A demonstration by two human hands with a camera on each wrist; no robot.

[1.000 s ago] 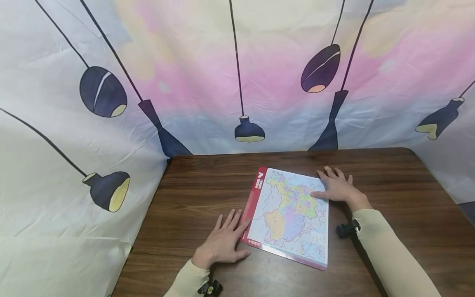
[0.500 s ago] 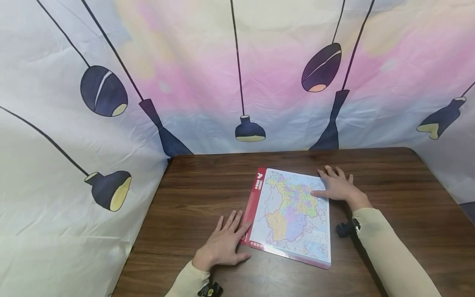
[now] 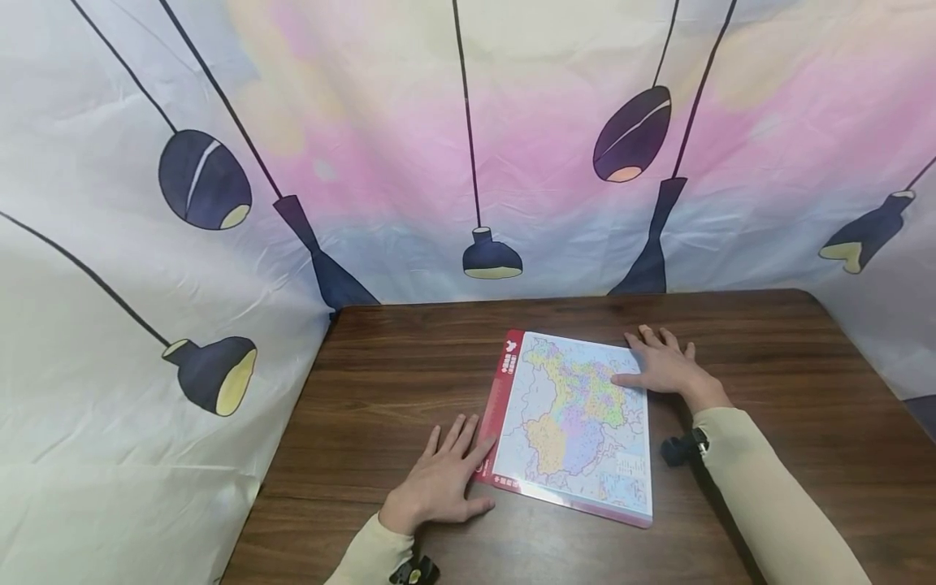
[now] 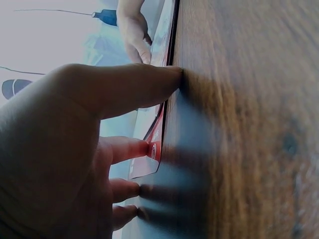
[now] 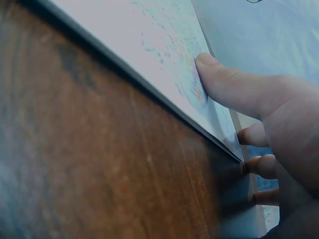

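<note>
A flat map board (image 3: 572,418) with a red left border lies on the dark wooden table (image 3: 387,382). My left hand (image 3: 442,479) lies flat on the table, its index finger touching the board's red near-left corner (image 4: 153,149). My right hand (image 3: 661,366) rests flat at the board's far right corner, thumb on the map surface (image 5: 199,64) and the other fingers on the table beside the edge. Both hands have straight fingers and grip nothing.
A printed cloth backdrop (image 3: 468,146) with lamp shapes closes the table on the back, left and right. Bare table surface stretches left of the board and right of my right arm (image 3: 804,390).
The board's near end has turned slightly to the right on the table. Both hands stay almost where they were.
</note>
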